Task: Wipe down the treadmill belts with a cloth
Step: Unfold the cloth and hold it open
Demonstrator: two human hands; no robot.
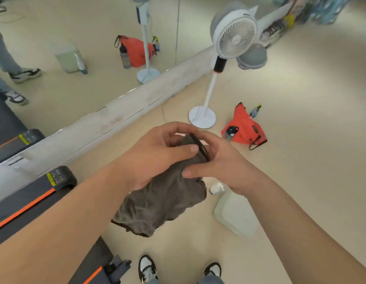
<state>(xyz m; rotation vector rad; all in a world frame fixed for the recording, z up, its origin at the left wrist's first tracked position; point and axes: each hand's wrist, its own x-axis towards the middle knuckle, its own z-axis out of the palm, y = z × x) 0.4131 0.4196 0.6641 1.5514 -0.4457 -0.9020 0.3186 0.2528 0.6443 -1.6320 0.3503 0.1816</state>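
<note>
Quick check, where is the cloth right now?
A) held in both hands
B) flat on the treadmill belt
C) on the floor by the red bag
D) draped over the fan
A: the left hand and right hand both grip the cloth, hanging clear of the treadmill.

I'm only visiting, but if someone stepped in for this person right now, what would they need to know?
Left hand: grips the top of the grey cloth.
Right hand: pinches the same cloth beside it.
Cloth: bunched, held in the air above the floor, touching nothing else.
Treadmill: low on the person's left, not in contact with the cloth.
Done: cloth is in hand.
Left: all the wiping, as far as this view shows.
</note>
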